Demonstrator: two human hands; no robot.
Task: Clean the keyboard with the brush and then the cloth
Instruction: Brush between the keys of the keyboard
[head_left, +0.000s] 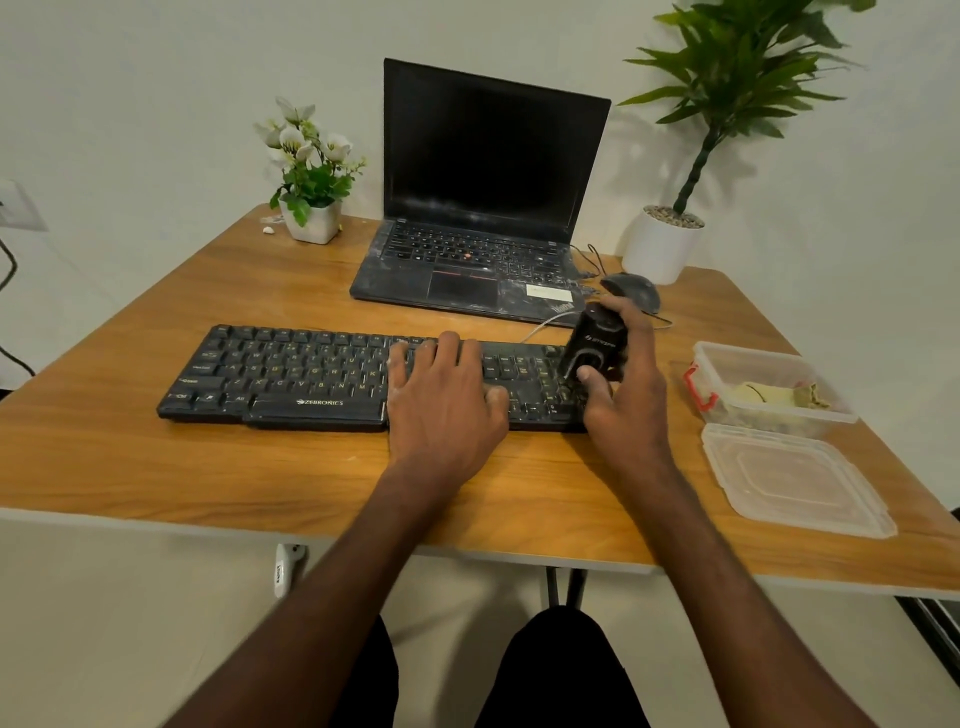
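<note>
A black keyboard (291, 376) lies across the middle of the wooden table (156, 467). My left hand (447, 400) rests flat on its middle keys, fingers straight. My right hand (626, 384) grips a black brush tool (595, 340) and holds it upright with its lower end on the keyboard's right-hand keys. A yellowish cloth (769, 395) lies inside a clear plastic box (727, 358) at the table's right side.
A dusty open laptop (467, 270) stands behind the keyboard, with a black mouse (631, 291) to its right. The box's lid (795, 478) lies near the right front edge. A small flower pot (311, 221) and a tall potted plant (662, 249) stand at the back.
</note>
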